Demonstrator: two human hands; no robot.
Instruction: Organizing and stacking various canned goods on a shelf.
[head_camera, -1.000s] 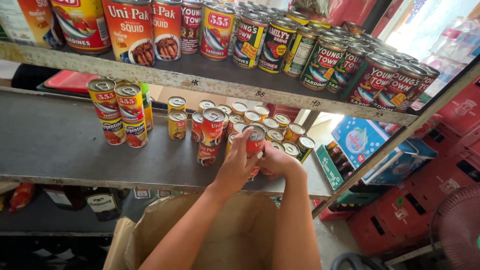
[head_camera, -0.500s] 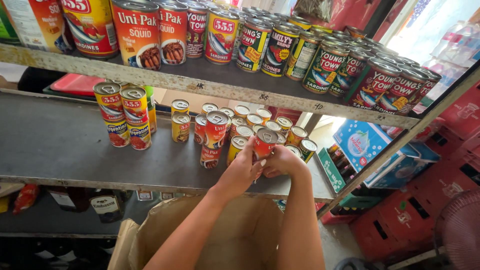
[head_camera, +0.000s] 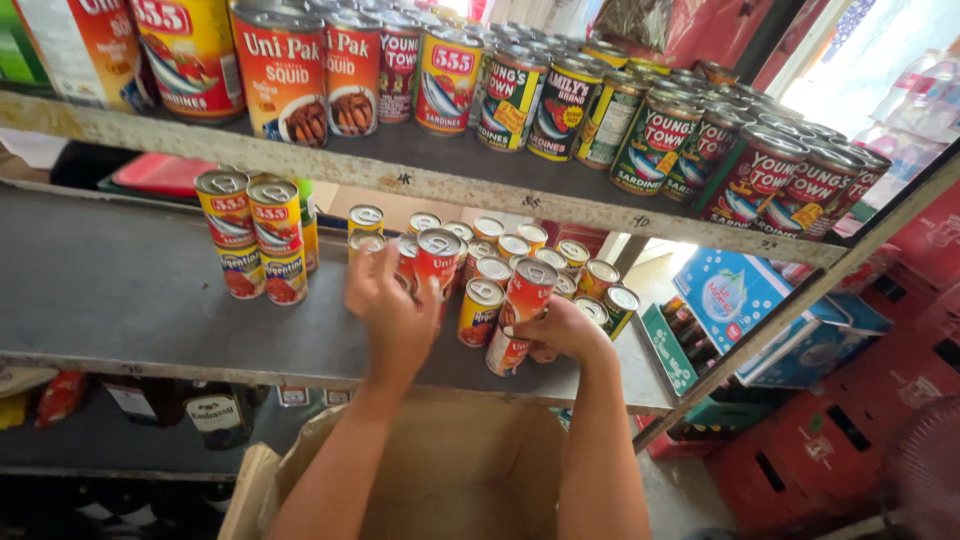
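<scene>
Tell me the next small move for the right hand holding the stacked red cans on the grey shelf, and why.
Probably steady the tilted stack upright before letting go: the right hand grips two stacked red tin cans leaning at the grey metal shelf front edge, while the left hand hovers open beside them.

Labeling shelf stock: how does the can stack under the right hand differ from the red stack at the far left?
The right hand grips a tilted two-can stack; the far-left stacks stand upright, untouched. The held stack has orange-red labels; the left ones have red top cans over yellow-and-red cans. Both sit on the grey shelf, two cans high, with pull-tab lids.
</scene>
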